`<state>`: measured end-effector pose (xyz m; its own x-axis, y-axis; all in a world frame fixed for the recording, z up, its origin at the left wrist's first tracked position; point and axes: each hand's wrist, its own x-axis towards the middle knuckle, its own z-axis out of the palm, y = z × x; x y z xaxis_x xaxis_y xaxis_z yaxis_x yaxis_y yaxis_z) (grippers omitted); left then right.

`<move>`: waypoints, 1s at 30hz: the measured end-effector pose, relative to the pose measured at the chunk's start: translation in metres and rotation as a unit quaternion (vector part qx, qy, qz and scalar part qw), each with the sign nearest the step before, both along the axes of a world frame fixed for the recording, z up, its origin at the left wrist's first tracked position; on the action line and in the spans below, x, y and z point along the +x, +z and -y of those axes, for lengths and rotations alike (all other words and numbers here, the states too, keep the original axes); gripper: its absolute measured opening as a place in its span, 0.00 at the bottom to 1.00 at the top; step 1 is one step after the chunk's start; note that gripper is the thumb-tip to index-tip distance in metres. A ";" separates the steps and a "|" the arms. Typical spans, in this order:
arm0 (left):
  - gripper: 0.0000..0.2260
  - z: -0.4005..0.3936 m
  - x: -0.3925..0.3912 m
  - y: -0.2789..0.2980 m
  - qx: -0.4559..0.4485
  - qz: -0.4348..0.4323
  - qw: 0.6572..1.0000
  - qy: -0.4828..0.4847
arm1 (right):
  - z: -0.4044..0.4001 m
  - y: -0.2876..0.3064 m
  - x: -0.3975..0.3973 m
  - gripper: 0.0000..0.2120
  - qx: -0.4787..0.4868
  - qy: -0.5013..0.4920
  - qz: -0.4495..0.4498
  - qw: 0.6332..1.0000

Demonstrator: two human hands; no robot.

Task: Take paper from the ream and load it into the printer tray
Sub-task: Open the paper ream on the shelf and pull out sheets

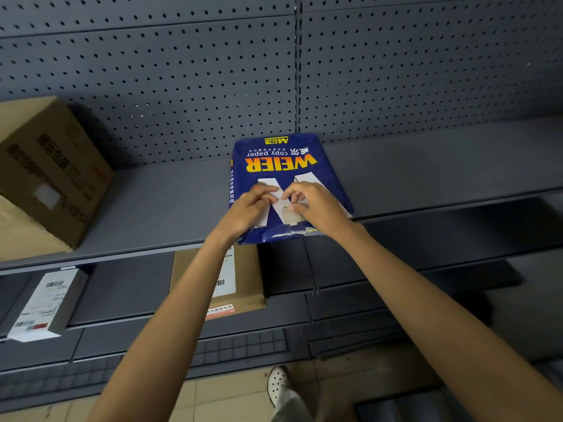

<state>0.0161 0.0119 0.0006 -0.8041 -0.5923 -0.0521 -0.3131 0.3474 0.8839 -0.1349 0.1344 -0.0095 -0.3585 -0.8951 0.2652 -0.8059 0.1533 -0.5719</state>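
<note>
From the head camera we saw the blue ream of copy paper on the grey shelf, long axis pointing away from us. Our left hand and right hand pinched its near, torn wrapper (printer tray unseen).

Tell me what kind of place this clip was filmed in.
Probably a stockroom or shop storage aisle: grey metal shelving with a pegboard back, cardboard boxes, and a copy-paper ream on the shelf.
</note>
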 end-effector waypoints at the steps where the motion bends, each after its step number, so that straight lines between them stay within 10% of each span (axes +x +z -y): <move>1: 0.15 -0.001 0.001 0.000 0.001 0.001 1.000 -0.001 | 0.000 0.000 0.001 0.08 -0.003 -0.008 -0.005 1.000; 30: 0.16 -0.026 0.012 -0.005 0.004 -0.004 0.999 0.043 | -0.032 0.011 0.021 0.07 0.024 -0.063 -0.029 0.997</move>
